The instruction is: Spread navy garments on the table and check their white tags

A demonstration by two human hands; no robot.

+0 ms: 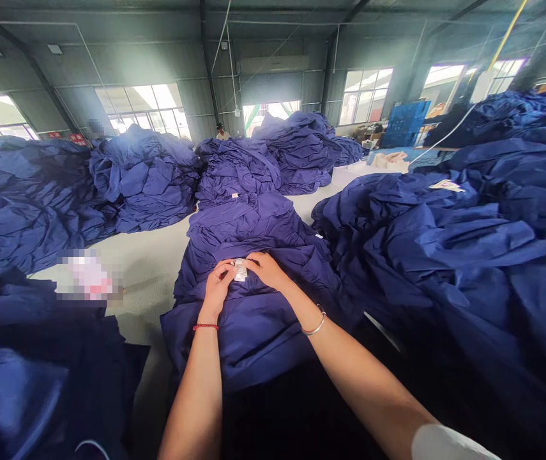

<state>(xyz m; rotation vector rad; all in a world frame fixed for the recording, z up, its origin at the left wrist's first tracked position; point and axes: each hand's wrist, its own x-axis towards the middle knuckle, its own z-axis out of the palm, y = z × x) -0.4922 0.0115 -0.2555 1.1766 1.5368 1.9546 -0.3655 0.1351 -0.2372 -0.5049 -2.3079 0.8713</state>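
A heap of navy blue cloth lies right in front of me, creased and folded over itself. On it sits a small white label with faint print, too small to read. My left hand pinches the label's left edge between thumb and fingers. From the other side, my right hand has its fingers closed at the label's upper right. The cloth directly beneath both hands is partly hidden by them.
Big navy cloth piles stand left, behind and right of me on a pale table. A blurred pinkish item lies at left. Blue crates and a person are farther back.
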